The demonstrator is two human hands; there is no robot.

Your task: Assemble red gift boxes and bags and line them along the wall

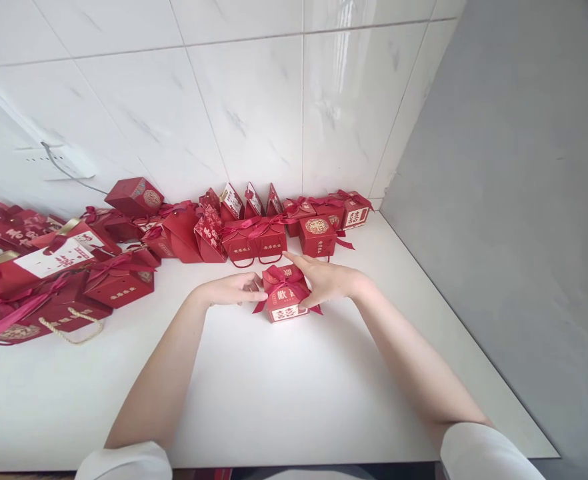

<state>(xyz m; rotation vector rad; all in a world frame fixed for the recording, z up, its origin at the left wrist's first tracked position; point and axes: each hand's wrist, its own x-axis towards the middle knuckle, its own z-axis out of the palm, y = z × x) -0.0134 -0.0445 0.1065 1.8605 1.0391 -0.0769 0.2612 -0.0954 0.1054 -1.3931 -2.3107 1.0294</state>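
Observation:
A small red gift box [287, 293] tied with a dark red ribbon bow rests on the white table, gold and white lettering on its faces. My left hand [230, 289] is at the box's left side, fingers bent and fingertips against its edge by the ribbon. From the right, my right hand [327, 279] grips the box, thumb at the front and long fingers reaching over toward the back. The box's right end is partly hidden by that hand.
Behind it, a red box with cord handles [254, 239] and a red box with a round gold emblem [317, 237] stand in a row along the tiled wall [254, 100]. More red boxes and bags [119, 280] crowd the left. A grey panel [524, 200] borders the table's right edge.

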